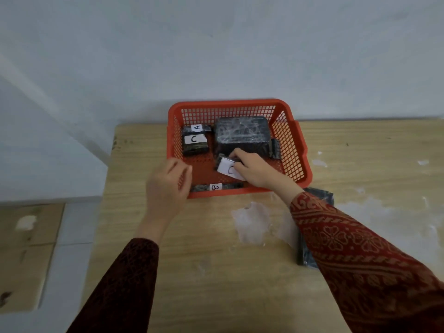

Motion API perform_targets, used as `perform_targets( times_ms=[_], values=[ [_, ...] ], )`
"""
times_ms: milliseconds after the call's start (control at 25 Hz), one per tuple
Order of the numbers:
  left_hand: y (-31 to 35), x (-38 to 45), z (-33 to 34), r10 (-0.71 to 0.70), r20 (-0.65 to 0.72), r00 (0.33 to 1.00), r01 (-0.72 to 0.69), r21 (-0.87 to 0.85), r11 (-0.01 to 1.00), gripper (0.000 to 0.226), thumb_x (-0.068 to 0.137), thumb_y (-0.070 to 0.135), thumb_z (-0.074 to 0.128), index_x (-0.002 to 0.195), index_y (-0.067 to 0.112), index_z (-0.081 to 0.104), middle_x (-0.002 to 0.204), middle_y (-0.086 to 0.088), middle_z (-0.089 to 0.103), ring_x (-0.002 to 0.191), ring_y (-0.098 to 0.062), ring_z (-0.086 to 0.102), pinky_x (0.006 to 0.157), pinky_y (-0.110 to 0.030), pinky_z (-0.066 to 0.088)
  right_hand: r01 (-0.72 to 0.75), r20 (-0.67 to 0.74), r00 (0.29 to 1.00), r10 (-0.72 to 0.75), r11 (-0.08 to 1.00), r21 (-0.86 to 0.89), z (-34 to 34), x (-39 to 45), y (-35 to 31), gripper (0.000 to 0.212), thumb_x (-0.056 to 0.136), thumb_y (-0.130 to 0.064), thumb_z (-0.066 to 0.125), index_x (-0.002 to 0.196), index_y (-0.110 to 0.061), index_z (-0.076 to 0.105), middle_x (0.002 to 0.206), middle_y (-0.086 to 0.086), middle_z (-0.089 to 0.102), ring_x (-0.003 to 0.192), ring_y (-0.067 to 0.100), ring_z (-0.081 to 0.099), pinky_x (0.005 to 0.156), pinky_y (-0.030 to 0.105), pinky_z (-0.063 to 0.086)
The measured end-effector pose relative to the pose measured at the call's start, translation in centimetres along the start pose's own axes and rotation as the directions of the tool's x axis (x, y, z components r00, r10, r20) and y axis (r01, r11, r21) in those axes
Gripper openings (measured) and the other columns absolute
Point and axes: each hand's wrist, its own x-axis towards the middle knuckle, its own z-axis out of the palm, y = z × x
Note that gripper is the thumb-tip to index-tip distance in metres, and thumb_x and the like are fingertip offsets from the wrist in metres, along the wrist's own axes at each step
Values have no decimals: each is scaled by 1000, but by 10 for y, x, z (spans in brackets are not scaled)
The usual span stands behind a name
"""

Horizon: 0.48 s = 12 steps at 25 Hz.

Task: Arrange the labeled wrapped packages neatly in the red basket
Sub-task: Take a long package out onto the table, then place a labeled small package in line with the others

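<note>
The red basket stands at the table's far edge. Inside it, my right hand grips a small dark package with a white label, just in front of a large dark wrapped package. At the basket's back left lie a package labeled C and, behind it, one labeled A. A flat package labeled B leans along the front wall. My left hand hovers at the basket's front left corner, fingers apart, holding nothing.
The basket rests on a wooden table against a pale wall. A dark wrapped package lies on the table, partly under my right sleeve. Clear plastic film lies in front of the basket. The table's left edge drops to a tiled floor.
</note>
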Motion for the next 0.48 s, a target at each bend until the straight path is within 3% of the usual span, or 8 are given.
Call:
perform_targets(
  times_ms=[120,200,280,360,480],
  values=[
    [1,16,12,-372,-107,922,361,-104,927,23,98,17,43,97,3,62,97,-12,58,85,-23,54,68,-38,48,17,40,999,-21,995,98,23,23,-27,21,95,-17,46,115,-11,51,93,13,64,70,18,55,57,29,41],
    [5,21,21,-519,-104,848,492,-209,845,25,99,15,38,111,4,57,110,-14,56,92,-22,55,71,-30,45,35,55,998,-37,998,47,37,35,-36,30,94,-14,50,123,-7,52,113,16,62,95,25,59,79,33,47],
    [5,20,27,-574,-62,817,542,-257,800,30,100,17,34,123,6,50,118,-12,57,98,-20,56,73,-25,42,38,62,997,-36,999,-38,46,44,-38,35,93,-9,51,128,-5,52,123,18,58,113,29,55,93,33,43],
    [1,20,30,-595,-24,803,570,-257,780,34,101,22,31,128,8,46,118,-9,59,99,-21,57,75,-30,46,46,50,998,-42,995,-90,48,50,-36,36,94,-11,50,129,-6,52,125,17,58,116,31,54,97,36,44],
    [-3,20,33,-610,4,792,598,-198,776,33,102,26,28,118,8,50,102,-5,60,87,-22,58,65,-32,44,157,101,986,-131,934,-321,50,51,-34,51,89,-31,61,133,-8,50,126,14,54,117,30,48,97,42,45]
  ],
)
